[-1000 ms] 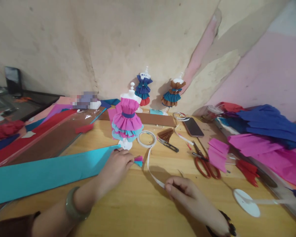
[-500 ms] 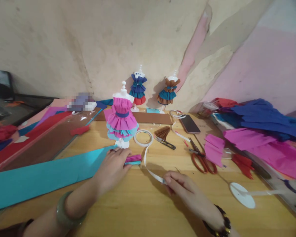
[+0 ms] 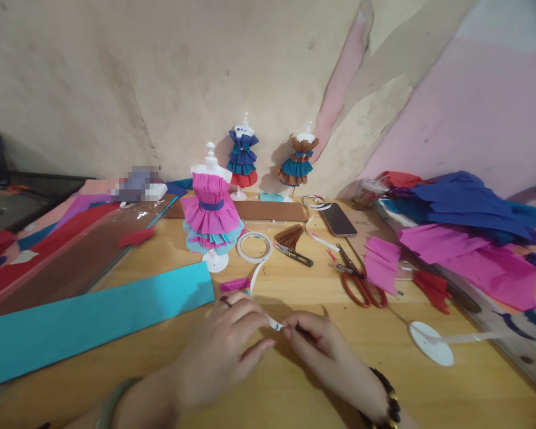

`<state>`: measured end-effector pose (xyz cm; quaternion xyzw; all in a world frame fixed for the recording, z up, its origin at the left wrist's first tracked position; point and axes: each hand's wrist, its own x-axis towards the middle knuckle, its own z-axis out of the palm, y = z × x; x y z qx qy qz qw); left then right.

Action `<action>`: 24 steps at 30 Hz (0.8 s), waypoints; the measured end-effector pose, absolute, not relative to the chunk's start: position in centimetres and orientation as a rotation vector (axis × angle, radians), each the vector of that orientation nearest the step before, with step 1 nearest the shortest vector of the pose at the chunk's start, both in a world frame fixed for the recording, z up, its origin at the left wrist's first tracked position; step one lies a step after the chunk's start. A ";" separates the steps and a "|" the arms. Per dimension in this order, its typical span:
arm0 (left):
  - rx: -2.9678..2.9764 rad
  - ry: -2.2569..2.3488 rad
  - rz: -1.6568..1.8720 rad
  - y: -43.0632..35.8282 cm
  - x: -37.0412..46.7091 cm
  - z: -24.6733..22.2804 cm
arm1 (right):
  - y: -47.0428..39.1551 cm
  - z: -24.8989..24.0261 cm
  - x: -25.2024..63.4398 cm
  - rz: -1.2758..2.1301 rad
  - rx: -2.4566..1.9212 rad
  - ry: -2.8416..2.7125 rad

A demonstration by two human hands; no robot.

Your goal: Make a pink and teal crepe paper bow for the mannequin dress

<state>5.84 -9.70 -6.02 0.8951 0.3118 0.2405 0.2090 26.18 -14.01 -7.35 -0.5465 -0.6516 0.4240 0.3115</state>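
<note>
While the right hand (image 3: 333,348) pinches the end of the white tape (image 3: 276,325) in its fingers, the left hand (image 3: 230,336) has thumb and fingers parted just beside it. Behind that hand, the tape leads to its roll (image 3: 251,260) on the table (image 3: 290,292).

A peeling wall (image 3: 183,71) backs the wooden table (image 3: 295,286).

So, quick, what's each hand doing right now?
Left hand: open, partly covering the white tape; whether it touches it can't be told.
Right hand: closed, pinching the white tape.
</note>
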 end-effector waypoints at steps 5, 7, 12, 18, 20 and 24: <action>2.501 0.865 0.697 -10.2 6.2 -6.1 | -14.2 -7.4 25.5 1.012 -1.375 -1.862; 2.529 0.849 0.707 -10.1 6.2 -6.2 | -14.2 -7.3 25.4 1.001 -1.343 -1.868; 2.558 0.837 0.729 -10.0 6.3 -6.6 | -14.3 -7.2 25.2 0.994 -1.362 -1.885; 2.413 0.840 0.782 -9.9 6.2 -6.3 | -14.2 -7.6 25.7 0.945 -1.428 -1.866; 2.372 0.856 0.779 -9.9 6.3 -6.3 | -14.3 -7.6 25.8 0.946 -1.426 -1.864; 2.385 0.882 0.746 -10.0 6.4 -6.7 | -14.3 -7.3 25.5 0.954 -1.385 -1.907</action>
